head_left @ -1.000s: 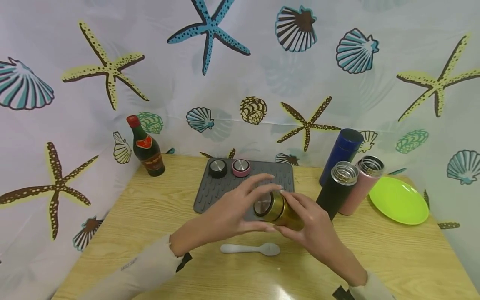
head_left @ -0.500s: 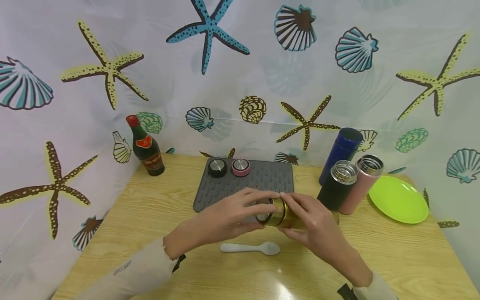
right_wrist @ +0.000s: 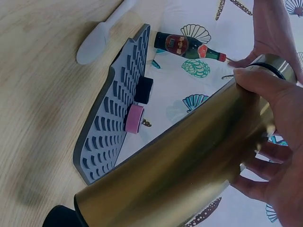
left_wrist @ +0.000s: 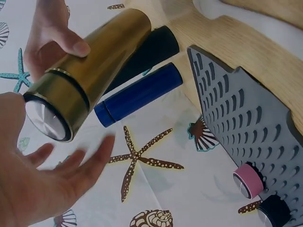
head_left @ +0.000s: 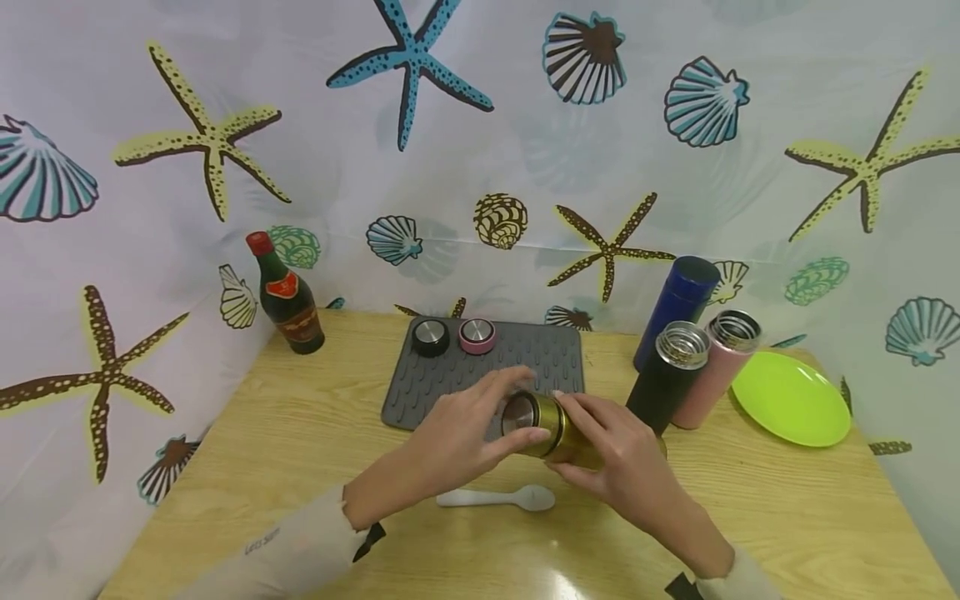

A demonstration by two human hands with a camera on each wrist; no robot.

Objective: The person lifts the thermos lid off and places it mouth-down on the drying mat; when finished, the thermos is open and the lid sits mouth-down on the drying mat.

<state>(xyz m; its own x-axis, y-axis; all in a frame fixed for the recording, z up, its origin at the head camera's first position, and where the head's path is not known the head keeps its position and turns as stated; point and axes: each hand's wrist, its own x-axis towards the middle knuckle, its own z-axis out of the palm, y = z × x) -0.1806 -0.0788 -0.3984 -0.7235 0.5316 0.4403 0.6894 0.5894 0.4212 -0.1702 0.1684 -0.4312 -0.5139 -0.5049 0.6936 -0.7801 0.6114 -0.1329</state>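
Note:
My right hand (head_left: 622, 450) grips the body of a gold thermos (right_wrist: 175, 156), thumb on one side and fingers round the other. The thermos lies tilted nearly sideways above the table, its gold lid (left_wrist: 59, 97) with a steel top pointing left. Around that lid my left hand (head_left: 461, 429) is spread. In the left wrist view its fingers (left_wrist: 90, 165) are apart from the lid, while the thumb lies right at its edge. A white spoon (head_left: 495, 498) lies on the table below the hands.
A grey ridged mat (head_left: 420, 392) behind the hands bears a black cap (head_left: 431, 337) and a pink cap (head_left: 477, 335). To the right stand uncapped black (head_left: 663, 383) and pink (head_left: 720, 367) flasks, a blue flask (head_left: 678, 304) and a green plate (head_left: 787, 400). A dark bottle (head_left: 288, 300) stands back left.
Half a second ago my left fingers were wrapped over the lid; now they have spread away from it. My right hand keeps its grip on the thermos.

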